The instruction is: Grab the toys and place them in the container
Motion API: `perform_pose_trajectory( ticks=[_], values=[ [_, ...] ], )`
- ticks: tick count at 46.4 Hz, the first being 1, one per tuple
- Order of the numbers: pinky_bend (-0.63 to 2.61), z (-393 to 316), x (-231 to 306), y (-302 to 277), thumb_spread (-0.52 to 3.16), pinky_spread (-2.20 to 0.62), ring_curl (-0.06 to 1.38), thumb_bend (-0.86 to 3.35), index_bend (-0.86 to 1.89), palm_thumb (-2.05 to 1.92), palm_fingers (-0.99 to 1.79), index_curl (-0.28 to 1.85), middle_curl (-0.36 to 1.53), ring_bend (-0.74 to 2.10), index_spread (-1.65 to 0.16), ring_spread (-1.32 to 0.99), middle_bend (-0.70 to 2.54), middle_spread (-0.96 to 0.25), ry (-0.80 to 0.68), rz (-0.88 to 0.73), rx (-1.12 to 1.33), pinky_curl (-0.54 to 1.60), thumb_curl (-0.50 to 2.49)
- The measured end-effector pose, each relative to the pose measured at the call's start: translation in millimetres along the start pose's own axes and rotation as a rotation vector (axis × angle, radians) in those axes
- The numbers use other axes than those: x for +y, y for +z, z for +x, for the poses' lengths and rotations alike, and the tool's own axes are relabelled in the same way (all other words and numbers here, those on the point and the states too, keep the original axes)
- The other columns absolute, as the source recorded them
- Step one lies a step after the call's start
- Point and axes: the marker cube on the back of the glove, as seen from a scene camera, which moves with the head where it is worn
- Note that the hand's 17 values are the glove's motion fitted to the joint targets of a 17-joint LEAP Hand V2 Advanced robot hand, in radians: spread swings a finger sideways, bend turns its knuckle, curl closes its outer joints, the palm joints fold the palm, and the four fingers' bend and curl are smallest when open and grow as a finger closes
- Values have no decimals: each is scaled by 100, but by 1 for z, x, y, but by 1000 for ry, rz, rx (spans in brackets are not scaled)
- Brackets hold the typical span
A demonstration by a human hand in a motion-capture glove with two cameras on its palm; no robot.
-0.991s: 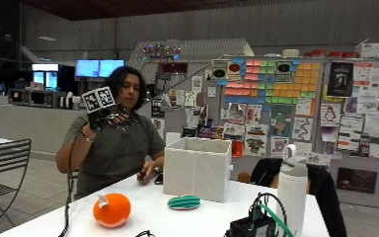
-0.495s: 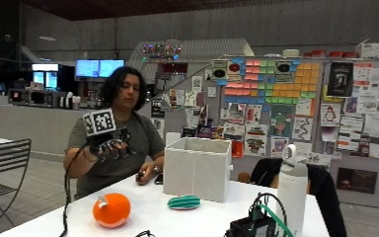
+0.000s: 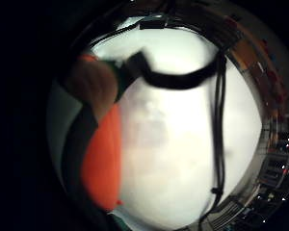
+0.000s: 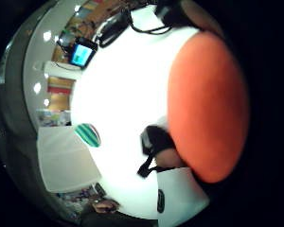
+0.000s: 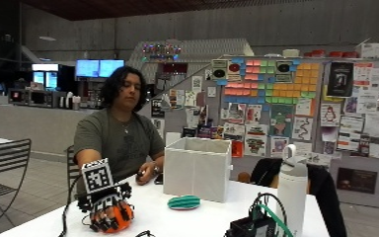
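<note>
The gloved hand [image 5: 108, 213] curls over the orange ball [image 5: 119, 217] on the counter [image 5: 196, 222]; it looks smooth, rigid and light, so wrapping it from above suits.

Two toys: one orange ball [image 5: 118, 217], one striped green toy [image 5: 184, 202]; one white container [image 5: 198, 168].

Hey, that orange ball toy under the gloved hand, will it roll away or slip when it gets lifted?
The orange ball looks round and smooth, so it would probably roll on the table if let go. The gloved right hand curls its fingers over it, which likely steadies it. It fills the hand, so a one-handed lift seems workable.
</note>
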Motion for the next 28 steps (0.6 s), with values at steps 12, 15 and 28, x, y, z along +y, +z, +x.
perform_pose_trajectory(
  ticks=[12, 15, 28],
  values=[
    [94, -18, 48, -24, 96, -30, 31, 25, 19, 59, 120, 29, 41, 91, -43, -38, 54, -33, 4, 249, 20, 38, 49],
    [100, -32, 81, -42, 91, -34, 36, 25, 20, 62, 121, 31, 46, 101, -44, -41, 64, -37, 57, 207, -20, 42, 53],
    [110, -134, 236, -213, 72, -41, 49, 21, 36, 65, 109, 44, 66, 119, -49, -46, 90, -46, -691, 395, -382, 51, 65]
  ],
)
